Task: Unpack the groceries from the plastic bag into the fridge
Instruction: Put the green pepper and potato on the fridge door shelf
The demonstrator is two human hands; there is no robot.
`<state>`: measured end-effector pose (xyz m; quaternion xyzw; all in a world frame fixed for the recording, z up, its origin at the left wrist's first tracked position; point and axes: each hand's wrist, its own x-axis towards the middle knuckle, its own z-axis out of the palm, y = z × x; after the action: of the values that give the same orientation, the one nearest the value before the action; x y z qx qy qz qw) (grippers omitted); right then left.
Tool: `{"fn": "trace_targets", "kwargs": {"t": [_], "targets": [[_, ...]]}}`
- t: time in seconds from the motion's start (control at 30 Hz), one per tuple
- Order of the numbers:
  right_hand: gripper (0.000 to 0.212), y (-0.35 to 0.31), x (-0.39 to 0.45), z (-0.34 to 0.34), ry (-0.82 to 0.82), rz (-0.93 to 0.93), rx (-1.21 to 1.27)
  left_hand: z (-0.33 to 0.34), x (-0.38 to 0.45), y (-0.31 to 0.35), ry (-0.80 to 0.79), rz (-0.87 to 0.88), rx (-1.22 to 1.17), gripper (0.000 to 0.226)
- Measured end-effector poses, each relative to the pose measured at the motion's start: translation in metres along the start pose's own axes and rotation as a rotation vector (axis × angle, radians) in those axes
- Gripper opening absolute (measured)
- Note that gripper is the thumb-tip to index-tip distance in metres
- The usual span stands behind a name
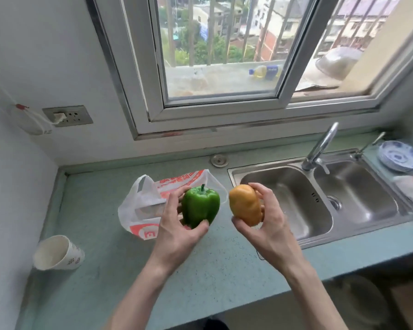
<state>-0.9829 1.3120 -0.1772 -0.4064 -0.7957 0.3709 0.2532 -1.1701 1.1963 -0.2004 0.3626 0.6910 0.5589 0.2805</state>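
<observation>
Double-bowl steel sink (284, 186), set into the green countertop (119, 282), serves as landmark. Curved tap (320, 148) rises from its rear rim, between the two bowls. Stack of blue-patterned plates (402, 156) lies to the right of the sink. Paper cup (57, 253) lies tipped on its side far left of the sink, near the wall. Wall socket (68, 116) sits up and left of the sink. Sliding window (224, 55) stands above and behind it; a bottle (266, 72) and a metal basin (336, 61) rest on the outer ledge.
</observation>
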Motion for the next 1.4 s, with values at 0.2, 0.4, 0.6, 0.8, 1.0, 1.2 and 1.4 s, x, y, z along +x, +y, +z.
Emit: {"fn": "trace_targets", "kwargs": {"t": [0.2, 0.4, 0.6, 0.8, 1.0, 1.2, 1.4], "targets": [[0.068, 0.005, -0.055, -0.042, 0.2, 0.116, 0.085, 0.039, -0.023, 0.031, -0.162, 0.091, -0.027, 0.074], [0.08, 0.021, -0.118, -0.098, 0.383, 0.206, 0.083, 0.097, -0.047, 0.06, -0.323, 0.188, -0.011, 0.076], [0.066, 0.041, -0.194, -0.154, 0.612, 0.322, 0.124, 0.17, -0.079, 0.095, -0.534, 0.245, -0.076, 0.068], [0.066, 0.064, -0.277, -0.212, 0.819, 0.35, 0.112, 0.253, -0.145, 0.128, -0.669, 0.277, -0.136, 0.063], [0.067, 0.091, -0.371, -0.273, 0.971, 0.391, 0.083, 0.332, -0.23, 0.158, -0.823, 0.316, -0.159, 0.064], [0.064, 0.12, -0.491, -0.337, 1.112, 0.463, 0.0, 0.423, -0.327, 0.188, -0.977, 0.392, -0.141, 0.069], [0.067, 0.148, -0.608, -0.387, 1.245, 0.542, -0.03, 0.506, -0.435, 0.216, -1.081, 0.433, -0.211, 0.066]]}}
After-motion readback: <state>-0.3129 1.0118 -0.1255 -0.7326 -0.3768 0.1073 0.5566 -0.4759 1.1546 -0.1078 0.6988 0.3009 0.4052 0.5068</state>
